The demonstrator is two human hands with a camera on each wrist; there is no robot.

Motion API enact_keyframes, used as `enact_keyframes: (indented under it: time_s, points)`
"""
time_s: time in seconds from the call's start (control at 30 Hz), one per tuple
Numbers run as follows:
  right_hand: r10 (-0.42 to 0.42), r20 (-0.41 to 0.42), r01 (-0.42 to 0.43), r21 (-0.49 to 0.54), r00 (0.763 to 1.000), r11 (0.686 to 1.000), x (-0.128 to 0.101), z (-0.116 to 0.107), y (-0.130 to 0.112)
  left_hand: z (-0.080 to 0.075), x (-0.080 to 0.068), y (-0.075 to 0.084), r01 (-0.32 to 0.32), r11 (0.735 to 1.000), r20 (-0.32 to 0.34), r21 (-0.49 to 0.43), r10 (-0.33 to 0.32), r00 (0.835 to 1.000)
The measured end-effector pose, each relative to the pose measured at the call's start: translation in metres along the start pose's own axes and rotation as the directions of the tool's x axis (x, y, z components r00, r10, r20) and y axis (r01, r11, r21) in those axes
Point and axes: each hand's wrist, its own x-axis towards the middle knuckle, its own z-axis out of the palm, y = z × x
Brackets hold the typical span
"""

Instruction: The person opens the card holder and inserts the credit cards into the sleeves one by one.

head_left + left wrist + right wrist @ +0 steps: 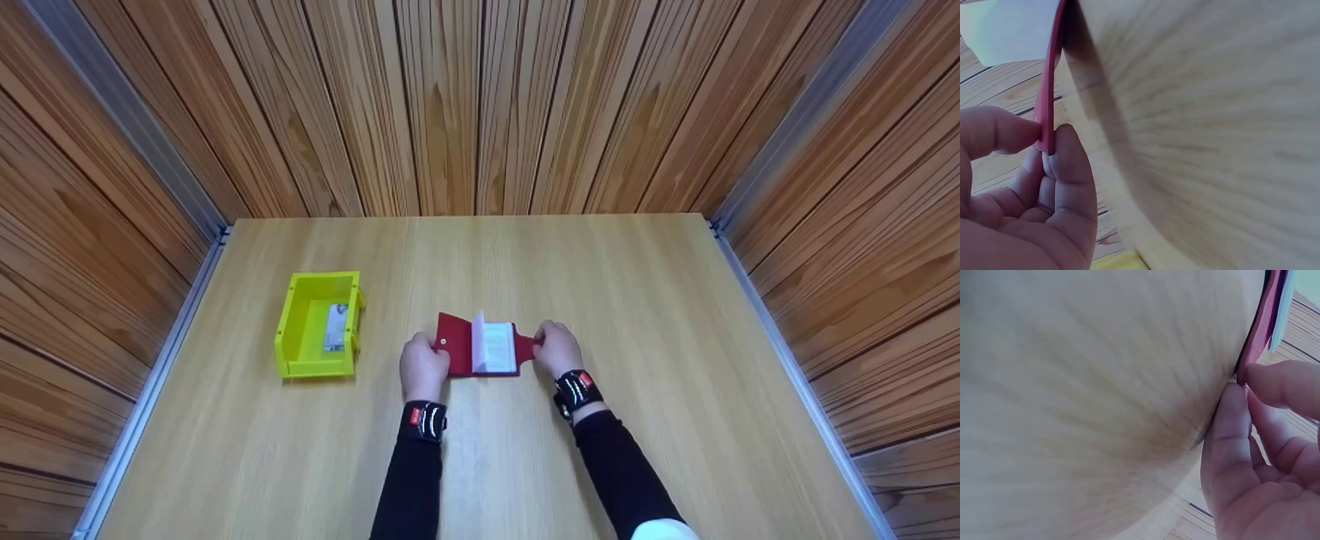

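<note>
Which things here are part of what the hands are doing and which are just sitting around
In use:
- red leather card wallet lying open, with clear card sleeves
- left hand, pinching its left edge
- right hand, pinching its right tab

Lying about:
- yellow plastic bin
- card inside the bin
- wooden table

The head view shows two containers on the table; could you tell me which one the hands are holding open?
The red card wallet: the left hand and right hand pinch its opposite ends, its sleeves showing. The yellow bin sits untouched to the left.
</note>
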Motion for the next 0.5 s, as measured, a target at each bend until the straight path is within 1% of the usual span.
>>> enact_keyframes:
  time_s: [0.2, 0.3, 0.4, 0.5]
  points:
    - [0.023, 0.012, -0.024, 0.024, 1.000, 0.999, 0.0006, 0.0001, -0.0002, -0.0007, -0.0001, -0.0014, -0.030, 1.000, -0.031, 0.007, 0.030, 0.999]
    - [0.027, 0.016, -0.028, 0.028, 0.999, 0.999, 0.0013, 0.0008, 0.0006, -0.0012, 0.0004, -0.0024, -0.033, 0.999, -0.042, 0.015, 0.034, 0.999]
    - [0.029, 0.017, -0.029, 0.033, 0.999, 0.999, 0.0018, 0.0014, 0.0013, -0.0007, 0.0021, -0.0045, -0.018, 0.999, -0.026, 0.031, 0.019, 0.999]
    - [0.029, 0.022, -0.030, 0.036, 0.999, 0.999, 0.0020, 0.0010, 0.0011, 0.0001, 0.0047, -0.0072, 0.009, 0.999, 0.003, 0.051, -0.009, 1.000]
